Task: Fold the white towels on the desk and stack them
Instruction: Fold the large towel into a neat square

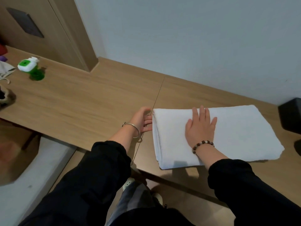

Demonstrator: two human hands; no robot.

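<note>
Now R grip point(201, 128) flat on towels point(244, 132)

folded towel point(236, 132) on desk point(91, 101) (right side), bottle point(31, 67) far left.

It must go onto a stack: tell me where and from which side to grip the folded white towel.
Take the folded white towel by its thick left end, coming from beside the left hand: the folds bunch there; the right end looks thin and may flop.

Pale wall point(195, 38), wooden desk point(81, 98) (seamed), wood panel point(61, 30)
</note>
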